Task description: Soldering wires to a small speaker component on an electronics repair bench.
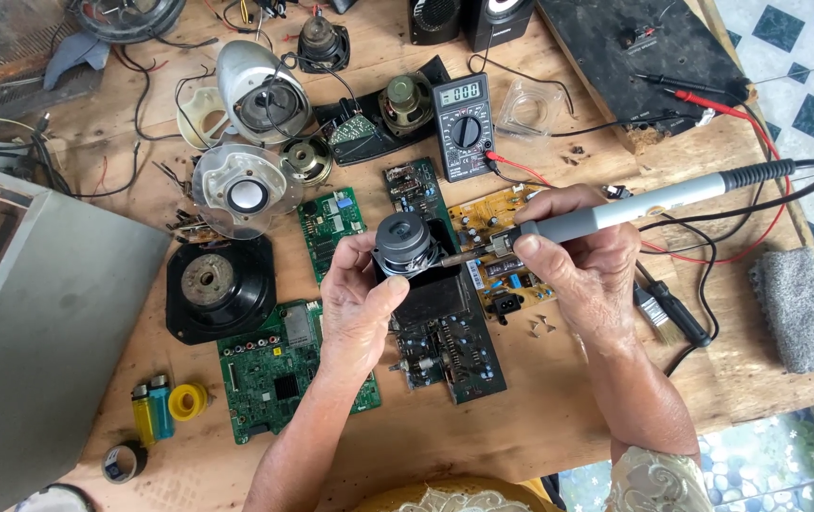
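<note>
Gripping the small speaker (404,245) by its rim, left hand (358,301) fingers curled tight; right hand (578,254) pinching the soldering iron (615,213); speaker judged dense, rigid, cone fragile.

Small round grey speaker driver (403,243) held above the wooden workbench (559,417); grey-handled soldering iron (615,212) to its right; grey digital multimeter (464,125) behind; large green circuit board (279,370) left, black-handled brush (669,313) right.

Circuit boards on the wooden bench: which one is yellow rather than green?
The yellow circuit board just below the grey multimeter, partly hidden behind the right hand; the other boards lying around it are green.
</note>
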